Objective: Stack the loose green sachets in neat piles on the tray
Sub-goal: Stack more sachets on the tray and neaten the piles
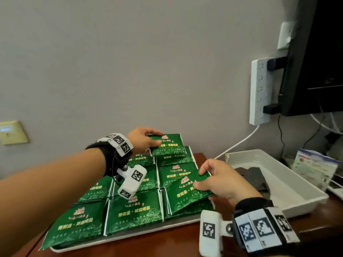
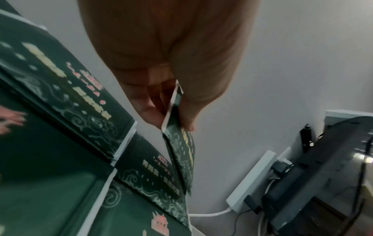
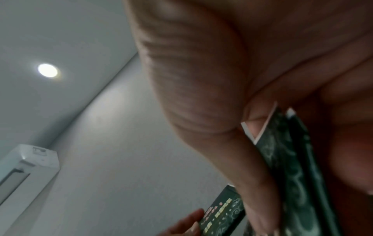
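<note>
We've got the left hand (image 1: 143,139) pinching a green sachet (image 1: 168,145) over the far pile and the right hand (image 1: 219,180) gripping prob two sachets (image 1: 187,188) near-right on the tray (image 1: 130,238), so square edges b4 letting go.

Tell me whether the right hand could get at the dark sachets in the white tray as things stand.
Probably yes, but not freely: the white tray sits open-topped just right of the right hand, with nothing over the dark sachets. That hand already grips green sachets, so it would need to release them first.
</note>
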The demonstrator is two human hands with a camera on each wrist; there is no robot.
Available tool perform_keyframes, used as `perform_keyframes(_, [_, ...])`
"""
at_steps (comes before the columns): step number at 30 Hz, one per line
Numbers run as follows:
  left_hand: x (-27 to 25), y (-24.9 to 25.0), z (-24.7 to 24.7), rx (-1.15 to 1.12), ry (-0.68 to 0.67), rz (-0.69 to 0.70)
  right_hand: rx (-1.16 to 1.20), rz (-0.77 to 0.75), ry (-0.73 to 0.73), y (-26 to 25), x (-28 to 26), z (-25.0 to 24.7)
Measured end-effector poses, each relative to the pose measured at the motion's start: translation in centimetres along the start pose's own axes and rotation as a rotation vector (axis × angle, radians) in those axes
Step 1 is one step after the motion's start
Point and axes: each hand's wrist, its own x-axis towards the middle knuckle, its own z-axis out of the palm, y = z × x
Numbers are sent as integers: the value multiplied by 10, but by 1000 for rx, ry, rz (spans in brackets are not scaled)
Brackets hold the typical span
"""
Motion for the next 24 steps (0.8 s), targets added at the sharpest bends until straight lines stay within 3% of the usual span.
perform_keyframes(6, [28, -11, 21, 216, -39, 14, -238, 17, 74, -1, 1, 4])
perform_keyframes(16, [33, -15, 25, 638, -36, 151, -557, 38, 47, -6, -1, 8])
perform_keyframes(24, [19, 5, 45, 1054, -260, 196, -696, 50, -108, -20, -17, 4])
